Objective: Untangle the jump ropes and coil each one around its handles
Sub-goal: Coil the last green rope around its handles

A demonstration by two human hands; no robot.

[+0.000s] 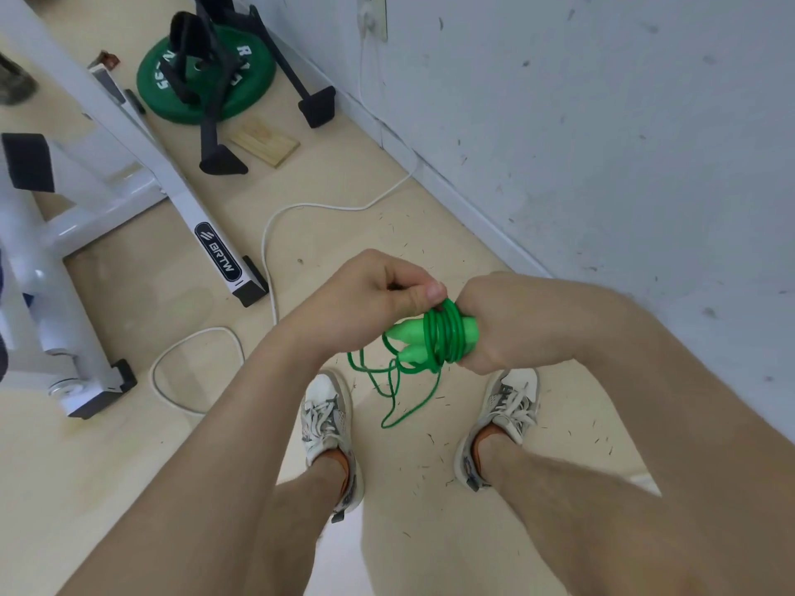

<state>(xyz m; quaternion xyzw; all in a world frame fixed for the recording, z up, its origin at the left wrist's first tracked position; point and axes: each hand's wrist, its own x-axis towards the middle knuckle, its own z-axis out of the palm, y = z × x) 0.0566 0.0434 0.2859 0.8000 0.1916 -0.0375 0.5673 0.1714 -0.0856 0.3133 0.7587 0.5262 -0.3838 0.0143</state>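
My right hand (507,320) grips the two light-green handles (413,331) of a green jump rope, held side by side and pointing left. Several turns of the green rope (445,333) are wound round the handles. My left hand (374,290) pinches the rope at the top of the coil between thumb and fingers. The loose rest of the rope (398,402) hangs down in loops between my two shoes. Only this one rope is in view.
A white cable (269,234) trails across the beige floor from a wall socket (372,15). A white exercise machine frame (129,165) stands at the left. A green weight plate (206,75), black stand legs and a wooden block (264,141) lie behind. A grey wall (602,144) runs along the right.
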